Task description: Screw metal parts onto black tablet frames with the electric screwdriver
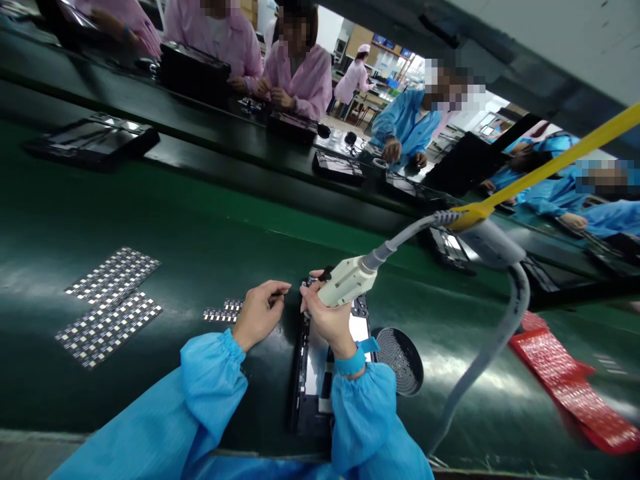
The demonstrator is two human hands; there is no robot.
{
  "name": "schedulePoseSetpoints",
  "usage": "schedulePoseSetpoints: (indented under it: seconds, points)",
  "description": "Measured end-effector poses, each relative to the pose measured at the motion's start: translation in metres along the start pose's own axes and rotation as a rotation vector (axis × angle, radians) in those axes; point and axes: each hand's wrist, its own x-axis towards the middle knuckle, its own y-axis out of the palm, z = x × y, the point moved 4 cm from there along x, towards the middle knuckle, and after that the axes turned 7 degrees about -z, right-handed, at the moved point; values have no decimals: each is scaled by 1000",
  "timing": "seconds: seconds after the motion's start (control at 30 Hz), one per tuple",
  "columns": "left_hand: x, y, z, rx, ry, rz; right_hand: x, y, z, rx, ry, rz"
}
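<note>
We see black strips of white squares (110, 333) on the glossy green bench (200, 233). Our left hand (260, 315) is half-curled; we can't tell if it's pinching anything. The flat black rectangular unit with white panels (315, 373) lies partly hidden under our right hand (327, 320), wrapped round a cream plastic tool (349, 280). Right: round black speckled dish (400, 360), shiny red sheets (565, 380).

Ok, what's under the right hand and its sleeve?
Below the right hand and blue sleeve is a black housing; its left edge and some white areas show. The hand, sleeve and cream corded tool cover the rest, so those parts can't be seen.
</note>
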Motion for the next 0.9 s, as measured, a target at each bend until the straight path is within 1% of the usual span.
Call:
schedulePoseSetpoints:
  seconds: [0.27, 0.47, 0.6, 0.8, 0.9]
  points:
    - [0, 1, 0, 0, 25, -6, 1, -2, -2, 10, 13, 15]
    - [-1, 5, 0, -39, 39, 36, 1, -4, -1, 2, 65, 20]
    - [-2, 6, 3, -40, 50, 54, 2, -3, -1, 38, 88, 12]
    - [-3, 9, 6, -32, 37, 65, 0, -6, -7, 56, 77, -40]
    - [-3, 9, 6, -32, 53, 66, 0, -7, -10, 91, 52, -94]
